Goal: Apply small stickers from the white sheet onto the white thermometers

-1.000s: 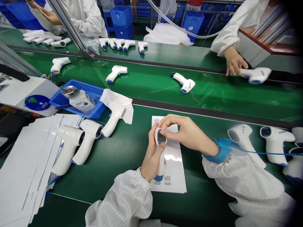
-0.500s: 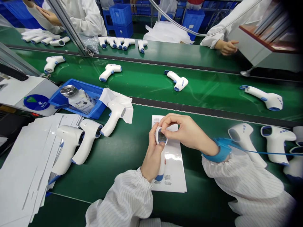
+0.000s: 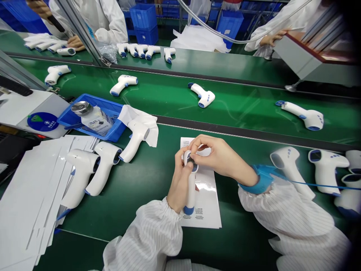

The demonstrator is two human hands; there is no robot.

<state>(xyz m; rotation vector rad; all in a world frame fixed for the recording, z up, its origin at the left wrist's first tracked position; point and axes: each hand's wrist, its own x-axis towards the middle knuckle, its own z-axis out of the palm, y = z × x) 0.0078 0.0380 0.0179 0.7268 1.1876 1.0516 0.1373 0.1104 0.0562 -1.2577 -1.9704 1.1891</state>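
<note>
An infrared thermometer (image 3: 191, 192), white with a blue base, stands handle toward me, its screen end facing up. My left hand (image 3: 180, 180) is wrapped round its head and upper handle, thumb beside the screen. My right hand (image 3: 210, 152) pinches at the upper edge of the screen; whether a thin film or anything else is between the fingertips is too small to tell. Beneath both hands lies a printed white sheet (image 3: 207, 207). A blue wrist strap (image 3: 258, 180) with a cord circles my right wrist.
Several thermometers rest at my left beside a paper stack (image 3: 31, 188) and a blue tray (image 3: 113, 131) holding a metal-capped bottle (image 3: 91, 116). More thermometers stand at right. A green conveyor belt (image 3: 160, 94) carries others across. Co-workers in white sleeves sit opposite.
Thermometers on the belt have shifted left. The held thermometer has turned slightly, with my left thumb higher by its screen. Across the belt, the co-workers' hands have moved.
</note>
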